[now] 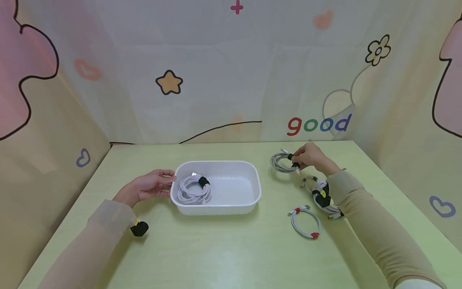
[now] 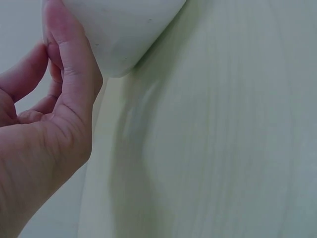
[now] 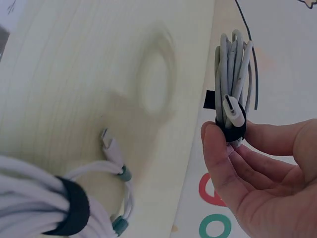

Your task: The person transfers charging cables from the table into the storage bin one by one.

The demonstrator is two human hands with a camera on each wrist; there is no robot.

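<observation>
Carrying seems under way: right of the white tray [image 1: 223, 210], the right hand [image 1: 311, 156] pinches a raised grey cable coil [image 3: 229, 74], the left hand [image 1: 149, 186] grips the tray's left rim, and lowering the coil inside likely follows.

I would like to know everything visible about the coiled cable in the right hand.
The grey cable is wound into several loops and looks plastic-coated. Black straps bind it, and a white plug shows. The right hand's grip pinches it near the straps, holding it above the pale table, to the right of the white tray.
</observation>
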